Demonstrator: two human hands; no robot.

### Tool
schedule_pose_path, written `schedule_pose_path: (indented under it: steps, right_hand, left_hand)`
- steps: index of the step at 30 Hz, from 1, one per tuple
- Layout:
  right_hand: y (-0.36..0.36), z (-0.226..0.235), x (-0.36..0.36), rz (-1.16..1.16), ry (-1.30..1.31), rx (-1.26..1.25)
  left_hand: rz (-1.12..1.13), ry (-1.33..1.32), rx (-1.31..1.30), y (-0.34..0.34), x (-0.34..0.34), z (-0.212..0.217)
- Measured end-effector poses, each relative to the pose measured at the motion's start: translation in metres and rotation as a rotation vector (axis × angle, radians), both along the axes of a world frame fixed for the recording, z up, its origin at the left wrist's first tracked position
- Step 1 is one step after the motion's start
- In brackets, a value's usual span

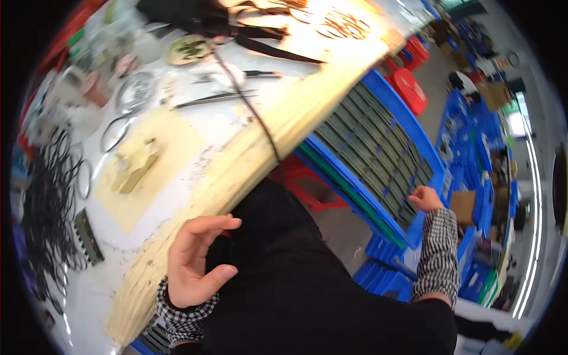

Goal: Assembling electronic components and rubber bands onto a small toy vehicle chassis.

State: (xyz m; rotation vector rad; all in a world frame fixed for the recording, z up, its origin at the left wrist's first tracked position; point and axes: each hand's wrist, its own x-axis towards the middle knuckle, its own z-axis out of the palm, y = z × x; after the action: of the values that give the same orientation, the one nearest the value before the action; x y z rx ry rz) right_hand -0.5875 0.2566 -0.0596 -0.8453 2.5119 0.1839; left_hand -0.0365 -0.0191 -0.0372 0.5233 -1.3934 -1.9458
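Workshop floor on my right, worn pale workbench [177, 154] on my left, its wooden front edge running diagonally from lower left to upper right across my view. On the bench I list: a heap of thin black rubber rings [50, 201] at the far left; a small dark green toothed strip [89, 236] just beside that heap; a yellowish patch of board with a small tan block [135, 165] on it; a long thin metal tool [213, 99] lying flat further up; a round yellowish dish [188, 49] near the top; a black cord [254, 118] crossing the bench and dropping over its front edge. Below the bench edge: a long blue tray [408, 136] filled with rows of narrow dark grey-green parts, tilted in my view, with red stools [411, 89] beyond it and stacks of blue crates [473, 148] spread across the floor further right. My left hand [198, 260] sits at the bench's front edge, fingers [219, 223] spread and curled loosely, thumb apart from them, gripping nothing; its fingertips lie close against the wood, though I cannot tell whether they touch it. My right hand [427, 198], in a black-and-white checked sleeve [438, 254], reaches to the near lower corner of the blue tray, fingers bent at its rim; I cannot tell whether they grip the rim or merely rest on it. Dark clothing fills the lower middle between both arms.
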Motion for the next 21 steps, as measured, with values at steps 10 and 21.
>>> schedule_pose_path:
  steps: [10, 21]
  right_hand:
    - [-0.278, 0.137, 0.262, 1.275, -0.052, -0.767]
    - [-0.331, 0.131, 0.355, 1.874, -0.363, -0.69]
  left_hand:
    - [0.31, 0.539, -0.693, 0.039, 0.094, 0.086]
    - [0.475, 0.629, -0.723, 0.122, 0.092, 0.108]
